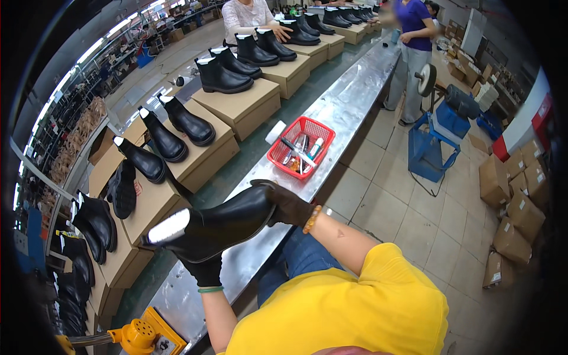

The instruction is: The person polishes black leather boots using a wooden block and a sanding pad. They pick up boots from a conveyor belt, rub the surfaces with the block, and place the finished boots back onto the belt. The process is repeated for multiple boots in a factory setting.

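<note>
A black ankle boot (228,223) lies tilted across both my hands above the metal bench. White lining or paper (170,226) shows at its top opening, which points to the left. My left hand (204,271), in a dark glove, is closed on the boot's underside near the ankle; the boot hides most of its fingers. At the toe end, my gloved right hand (291,205) wraps round the boot. Beyond the boot stands a red plastic basket (273,155) with small bottles and tools in it.
Cardboard boxes (248,106) bearing black boots (225,76) line the far side of the metal bench (355,89). A yellow device (139,336) sits at lower left. Two people stand farther off. On the right are a blue machine with a wheel (427,145) and stacked cartons (513,239).
</note>
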{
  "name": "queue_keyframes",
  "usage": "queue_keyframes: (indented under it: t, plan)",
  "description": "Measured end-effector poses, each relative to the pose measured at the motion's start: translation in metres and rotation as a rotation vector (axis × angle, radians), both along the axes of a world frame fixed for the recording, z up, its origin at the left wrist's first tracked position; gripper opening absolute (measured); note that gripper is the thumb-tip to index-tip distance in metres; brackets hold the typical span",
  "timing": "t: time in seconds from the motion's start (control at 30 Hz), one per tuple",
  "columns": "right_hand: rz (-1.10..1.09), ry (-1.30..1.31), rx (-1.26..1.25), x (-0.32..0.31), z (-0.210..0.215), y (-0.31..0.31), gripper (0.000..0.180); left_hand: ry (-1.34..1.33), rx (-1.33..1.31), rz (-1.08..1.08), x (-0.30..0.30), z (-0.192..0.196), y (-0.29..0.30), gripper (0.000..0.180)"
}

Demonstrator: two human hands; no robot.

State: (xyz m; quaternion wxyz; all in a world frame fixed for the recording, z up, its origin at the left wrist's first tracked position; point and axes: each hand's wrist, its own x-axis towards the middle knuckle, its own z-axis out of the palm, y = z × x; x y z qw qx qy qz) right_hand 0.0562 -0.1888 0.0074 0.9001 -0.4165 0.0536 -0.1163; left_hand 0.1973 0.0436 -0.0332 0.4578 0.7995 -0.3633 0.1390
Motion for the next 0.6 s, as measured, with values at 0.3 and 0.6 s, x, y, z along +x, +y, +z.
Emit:
queue_keyframes:
  t: [0.3,0.6]
  plan:
    - [-0.613,0.312,-0.786,0.097,-0.059,0.060,0.047,1.524,-0.620,-0.301,-0.044,-0.021,0.055,0.046]
    - [-0.617,-0.034,-0.991,0.140,0.039,0.144,0.036,1.212,-0.628,-0.423,-0.016,-0.019,0.048,0.063]
